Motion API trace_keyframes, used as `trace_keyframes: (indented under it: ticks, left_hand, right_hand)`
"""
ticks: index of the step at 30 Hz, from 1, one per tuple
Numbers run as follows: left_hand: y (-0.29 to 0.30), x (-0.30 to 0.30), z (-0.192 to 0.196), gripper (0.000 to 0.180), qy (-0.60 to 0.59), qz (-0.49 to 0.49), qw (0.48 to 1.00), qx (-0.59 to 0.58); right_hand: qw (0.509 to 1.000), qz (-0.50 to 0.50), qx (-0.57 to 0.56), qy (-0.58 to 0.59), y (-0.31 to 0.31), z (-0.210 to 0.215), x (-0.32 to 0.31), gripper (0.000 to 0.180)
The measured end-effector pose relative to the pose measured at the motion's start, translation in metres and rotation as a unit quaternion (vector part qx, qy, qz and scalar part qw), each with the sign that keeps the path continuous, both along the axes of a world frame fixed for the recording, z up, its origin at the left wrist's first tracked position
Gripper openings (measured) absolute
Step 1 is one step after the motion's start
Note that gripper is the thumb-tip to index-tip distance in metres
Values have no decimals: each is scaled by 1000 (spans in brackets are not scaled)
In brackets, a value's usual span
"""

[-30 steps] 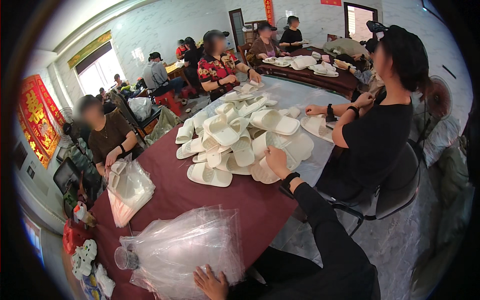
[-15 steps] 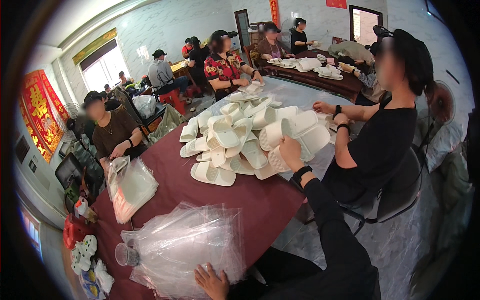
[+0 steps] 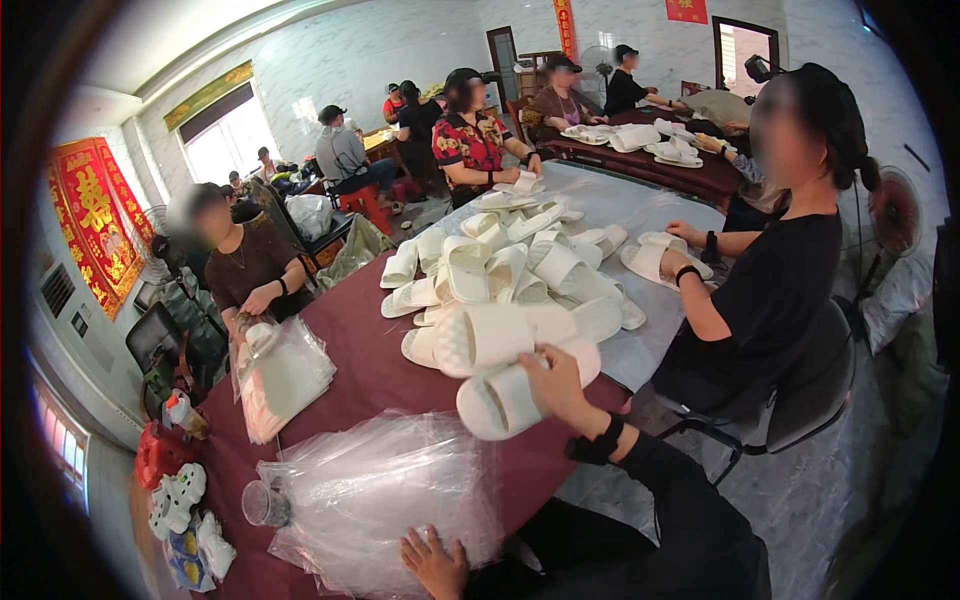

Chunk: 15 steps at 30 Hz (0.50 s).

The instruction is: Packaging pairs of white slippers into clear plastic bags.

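Here, a pair of white slippers (image 3: 498, 342) is held just near of the pile (image 3: 510, 265), pinched by the right hand (image 3: 560, 384) close to the straps. Light, soft and springy, likely, and best gripped by those straps. The left hand (image 3: 434, 566) is laid spread on clear bags (image 3: 385, 480), seemingly unfilled; at their left, a cup (image 3: 265, 503) is seen, contents indistinct.

Single head-worn fisheye view, facing down and forward across table (image 3: 360, 365) close below.

Right fingers (image 3: 540, 376): gripping 2 white slippers (image 3: 502, 393) | left fingers (image 3: 414, 546): on clear bags (image 3: 375, 480)
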<state>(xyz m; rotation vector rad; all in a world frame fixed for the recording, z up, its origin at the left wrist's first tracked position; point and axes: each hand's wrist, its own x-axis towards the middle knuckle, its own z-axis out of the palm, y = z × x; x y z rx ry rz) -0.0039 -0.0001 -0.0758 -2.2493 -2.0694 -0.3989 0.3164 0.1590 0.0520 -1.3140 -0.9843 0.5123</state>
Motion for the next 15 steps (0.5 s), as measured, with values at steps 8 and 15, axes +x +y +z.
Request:
trace_keyframes:
  ticks: [8, 15]
  left_hand:
    - [1, 2, 0, 60, 6, -6, 1000, 2]
    - [0, 3, 8, 60, -15, 6, 1000, -3]
  right_hand:
    - [950, 162, -134, 229, -53, -37, -48, 29]
    - [887, 235, -162, 364, -68, -56, -59, 40]
